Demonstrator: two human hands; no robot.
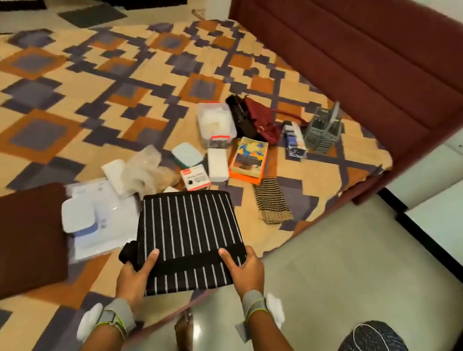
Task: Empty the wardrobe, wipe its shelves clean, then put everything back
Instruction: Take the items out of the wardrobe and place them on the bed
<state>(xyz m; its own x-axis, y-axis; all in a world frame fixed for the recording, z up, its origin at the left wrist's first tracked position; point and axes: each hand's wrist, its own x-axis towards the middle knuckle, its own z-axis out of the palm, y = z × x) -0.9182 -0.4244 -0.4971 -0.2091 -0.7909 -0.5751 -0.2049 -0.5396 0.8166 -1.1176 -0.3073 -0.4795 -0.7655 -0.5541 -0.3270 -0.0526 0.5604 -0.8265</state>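
- My left hand [134, 273] and right hand [243, 268] both grasp the near edge of the folded striped cloth [189, 226], thumbs on top. It hangs over the near corner of the bed [56, 95].
- The grip is on one edge only, so I judge the far folds could sag open and undo the fold.
- Set down straight ahead, the cloth could bury the small red-and-white carton [195, 177] just beyond it.
- The white tub [77, 217] beside the cloth has its lid on; contents hidden.
- The teal-lidded box [187, 154] is closed.
- Farther off, the clear latched box [215, 122] holds pale items I can't identify.
- I can't tell what the grey caddy [324, 130] near the headboard holds.
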